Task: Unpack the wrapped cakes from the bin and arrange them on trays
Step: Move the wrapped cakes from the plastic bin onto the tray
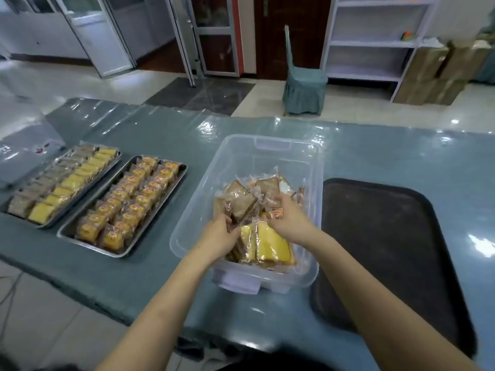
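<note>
Reaching into the bin, both hands were curled round soft, light, slippery wrapped cakes, best held by the sides.

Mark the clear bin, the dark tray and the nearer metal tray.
clear bin (273, 143): head view, far rim.
dark tray (380, 236): head view, bare middle.
nearer metal tray (70, 235): head view, bare near-left corner.
</note>
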Demonstrator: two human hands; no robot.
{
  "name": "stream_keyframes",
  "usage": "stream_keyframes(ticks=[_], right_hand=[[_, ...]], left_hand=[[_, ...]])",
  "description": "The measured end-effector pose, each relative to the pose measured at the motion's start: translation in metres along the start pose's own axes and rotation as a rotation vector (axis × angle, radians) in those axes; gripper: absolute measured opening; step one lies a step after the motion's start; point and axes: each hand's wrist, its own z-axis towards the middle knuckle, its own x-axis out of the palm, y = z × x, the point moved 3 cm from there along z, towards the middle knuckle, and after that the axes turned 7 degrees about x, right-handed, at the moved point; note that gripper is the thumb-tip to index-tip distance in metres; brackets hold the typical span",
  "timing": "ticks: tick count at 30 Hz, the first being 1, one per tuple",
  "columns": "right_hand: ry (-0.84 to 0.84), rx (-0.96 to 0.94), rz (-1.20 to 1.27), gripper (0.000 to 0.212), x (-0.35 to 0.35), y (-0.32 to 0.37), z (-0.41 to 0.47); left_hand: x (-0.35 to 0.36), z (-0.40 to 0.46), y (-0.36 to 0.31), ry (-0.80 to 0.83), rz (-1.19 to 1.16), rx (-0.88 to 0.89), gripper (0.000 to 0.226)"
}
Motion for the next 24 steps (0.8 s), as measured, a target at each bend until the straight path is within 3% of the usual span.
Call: stream_keyframes(ticks=[4, 9, 14, 19, 24], right_hand=[[0.067, 0.180, 0.071, 0.082, 0.010, -0.007, 0.006], [0.056, 0.268, 0.064, 0.096, 0.017, -0.012, 0.011], [0.032, 0.358, 0.216, 0.110, 0.023, -0.017, 0.018], [0.076, 0.445, 0.310, 0.109, 0.028, -0.014, 0.018], [0.124, 0.539, 0.339, 0.102, 0.035, -0.012, 0.023]], left_hand=[[0.001, 0.008, 0.002, 0.025, 0.037, -0.031, 0.042], [0.002, 0.018, 0.012, 0.200, 0.054, -0.109, 0.030], [0.013, 0.025, 0.015, 0.319, -0.091, -0.162, 0.029], [0.019, 0.029, 0.021, 0.365, -0.146, -0.224, 0.028], [0.037, 0.047, 0.051, 0.368, -0.315, -0.261, 0.061]])
